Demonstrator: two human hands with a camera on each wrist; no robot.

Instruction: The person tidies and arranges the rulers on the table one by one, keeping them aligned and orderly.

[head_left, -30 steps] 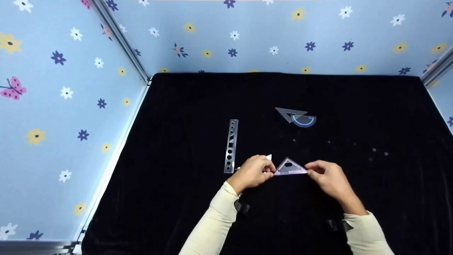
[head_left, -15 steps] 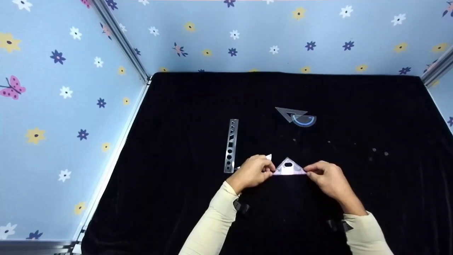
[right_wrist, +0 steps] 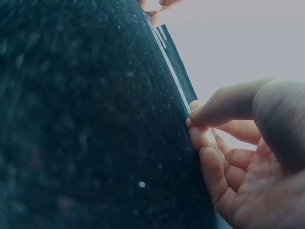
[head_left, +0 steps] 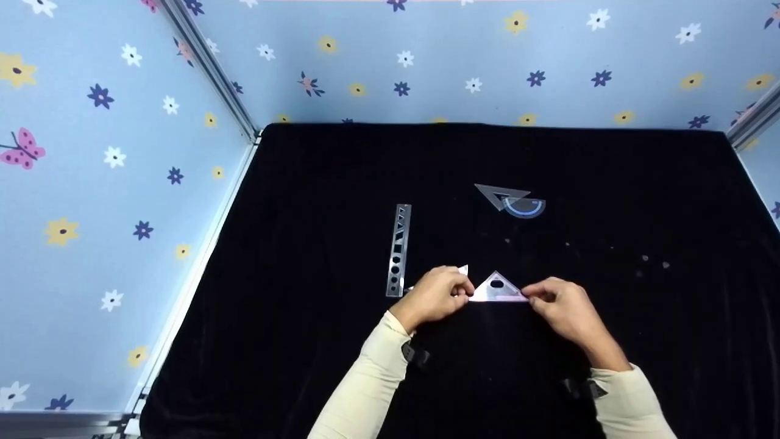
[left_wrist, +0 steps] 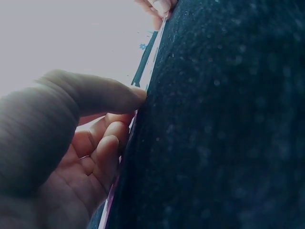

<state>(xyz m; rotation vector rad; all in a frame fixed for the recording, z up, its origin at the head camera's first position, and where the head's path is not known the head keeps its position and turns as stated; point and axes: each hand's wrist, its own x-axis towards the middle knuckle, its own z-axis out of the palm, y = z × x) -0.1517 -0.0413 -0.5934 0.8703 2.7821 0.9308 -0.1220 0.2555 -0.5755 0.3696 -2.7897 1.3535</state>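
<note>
In the head view, a clear triangular set square [head_left: 503, 294] with a pinkish long edge and an oval cut-out lies between both hands, that edge toward the person. My left hand [head_left: 434, 296] pinches its left corner between thumb and fingers. At the right corner, thumb and fingertips of my right hand [head_left: 563, 305] pinch it too. The right wrist view shows the right thumb [right_wrist: 214, 107] at the edge, close over the black cloth. Behind the left hand peeks a pale pointed piece [head_left: 464, 270], mostly hidden by that hand.
Left of the hands lies a clear stencil ruler [head_left: 400, 286] with shaped holes. Farther back, a second set square [head_left: 484, 191] overlaps a protractor [head_left: 525, 214] with a blue arc. Black cloth [head_left: 304, 244] covers the table, with flowered walls [head_left: 378, 67] at its back and sides.
The shine on the set square has shifted and brightened, as if it tilted slightly. Both hands keep their hold on its corners and have hardly moved.
</note>
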